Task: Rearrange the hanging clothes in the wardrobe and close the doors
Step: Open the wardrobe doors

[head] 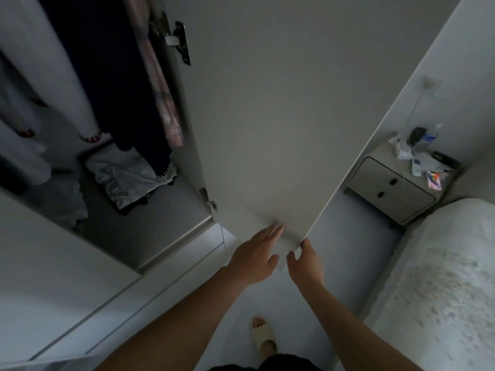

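Both hands meet the open wardrobe door (267, 116): left hand (254, 259) pressing flat, right hand (305, 265) gripping its edge.

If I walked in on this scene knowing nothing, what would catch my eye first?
Most likely the big white wardrobe door swung open through the middle of the view, with the left hand flat against its inner face and the right hand gripping its free edge near the bottom corner. Next, the hanging clothes in the dark wardrobe at upper left, and the cluttered nightstand beside the bed at right.
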